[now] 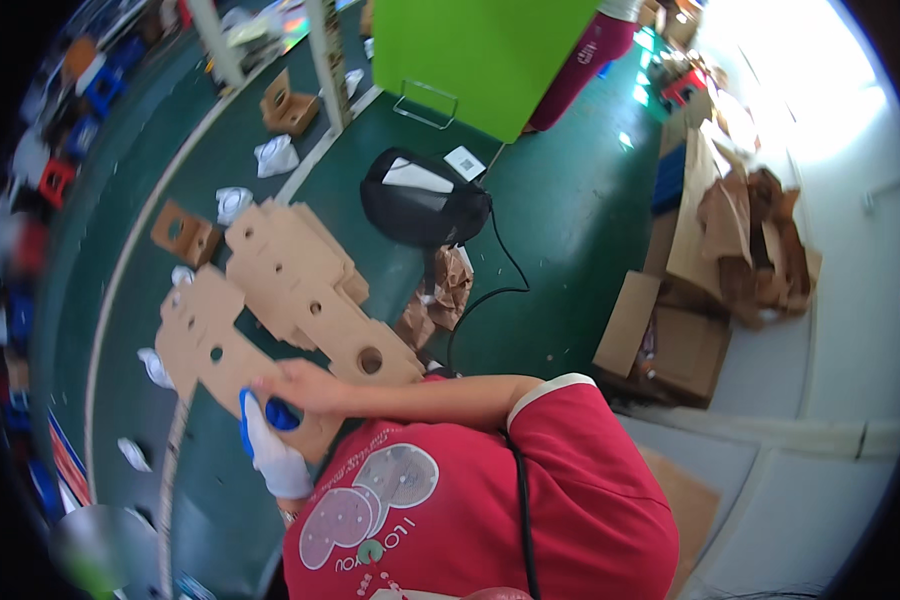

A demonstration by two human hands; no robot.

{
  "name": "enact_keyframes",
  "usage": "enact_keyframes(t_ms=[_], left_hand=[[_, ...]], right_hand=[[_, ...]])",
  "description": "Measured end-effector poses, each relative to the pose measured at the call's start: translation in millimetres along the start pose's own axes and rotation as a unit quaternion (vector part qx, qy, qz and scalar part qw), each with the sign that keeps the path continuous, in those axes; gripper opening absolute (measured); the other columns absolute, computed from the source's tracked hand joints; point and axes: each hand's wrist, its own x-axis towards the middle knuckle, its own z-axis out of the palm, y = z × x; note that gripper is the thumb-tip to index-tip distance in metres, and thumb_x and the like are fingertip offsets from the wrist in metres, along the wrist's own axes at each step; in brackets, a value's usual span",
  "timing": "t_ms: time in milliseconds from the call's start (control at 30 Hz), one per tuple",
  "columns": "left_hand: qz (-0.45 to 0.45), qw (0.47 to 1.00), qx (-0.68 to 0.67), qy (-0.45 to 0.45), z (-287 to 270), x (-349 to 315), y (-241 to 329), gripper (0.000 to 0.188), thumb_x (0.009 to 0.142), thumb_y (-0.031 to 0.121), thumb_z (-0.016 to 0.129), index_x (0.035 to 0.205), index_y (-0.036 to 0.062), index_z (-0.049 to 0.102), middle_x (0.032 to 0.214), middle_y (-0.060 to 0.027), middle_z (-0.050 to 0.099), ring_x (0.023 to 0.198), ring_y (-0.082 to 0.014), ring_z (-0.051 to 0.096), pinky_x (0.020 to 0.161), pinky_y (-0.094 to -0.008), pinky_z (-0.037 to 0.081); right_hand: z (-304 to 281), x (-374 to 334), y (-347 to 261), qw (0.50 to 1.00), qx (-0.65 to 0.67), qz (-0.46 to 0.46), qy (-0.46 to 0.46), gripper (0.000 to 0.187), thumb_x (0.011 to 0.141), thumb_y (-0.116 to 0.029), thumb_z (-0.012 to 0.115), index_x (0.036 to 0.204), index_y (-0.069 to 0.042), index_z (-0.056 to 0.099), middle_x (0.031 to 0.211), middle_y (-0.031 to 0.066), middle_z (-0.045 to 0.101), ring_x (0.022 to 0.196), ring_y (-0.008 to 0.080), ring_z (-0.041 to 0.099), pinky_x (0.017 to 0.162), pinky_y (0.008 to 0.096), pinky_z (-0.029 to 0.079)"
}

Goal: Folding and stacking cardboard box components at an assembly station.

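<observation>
A flat die-cut cardboard sheet (213,318) with round holes is held up in front of my body. My left hand (275,452), in a white and blue glove, grips its near edge beside the large hole, and blue fingers show through that hole. My bare right hand (312,388) is closed on the sheet's right edge; some of its fingers are hidden. Just past it lies a stack of similar cut cardboard sheets (295,265), its near end by my right forearm.
Folded cardboard pieces (183,232) and crumpled white wads (276,156) lie on the green floor. A black bag (425,200) with a cable and brown crumpled paper (440,295) sit ahead. A green panel (480,60) stands beyond, near another person's leg (582,62). Open cardboard boxes (685,345) stand right.
</observation>
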Motion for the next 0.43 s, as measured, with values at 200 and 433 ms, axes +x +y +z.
enact_keyframes(t_ms=[200,433], left_hand=[[-0.198,0.958,-0.197,0.058,-5.6,75.4,38.9,0.053,0.104,0.034,0.048,0.143,-0.0008,0.042,0.136,-0.0119,0.053,0.124,-0.0209,0.054,0.105,-0.0356,0.044],[0.187,0.924,0.326,-0.073,-99.2,155.0,34.3,0.064,0.102,0.032,0.053,0.152,0.0022,0.025,0.154,-0.0169,0.036,0.135,-0.0265,0.046,0.114,-0.0416,0.036]], right_hand=[[-9.1,26.5,-54.3,0.996,0.076,-0.02,-0.031,0.058,0.095,-0.053,0.059,0.113,0.002,0.065,0.1,0.0098,0.069,0.092,0.0151,0.063,0.085,0.0306,0.05],[-6.4,54.3,-92.7,0.959,0.267,-0.063,-0.071,0.042,0.1,-0.048,0.054,0.095,-0.007,0.06,0.06,-0.0045,0.041,0.053,0.0089,0.036,0.05,0.0283,0.032]])
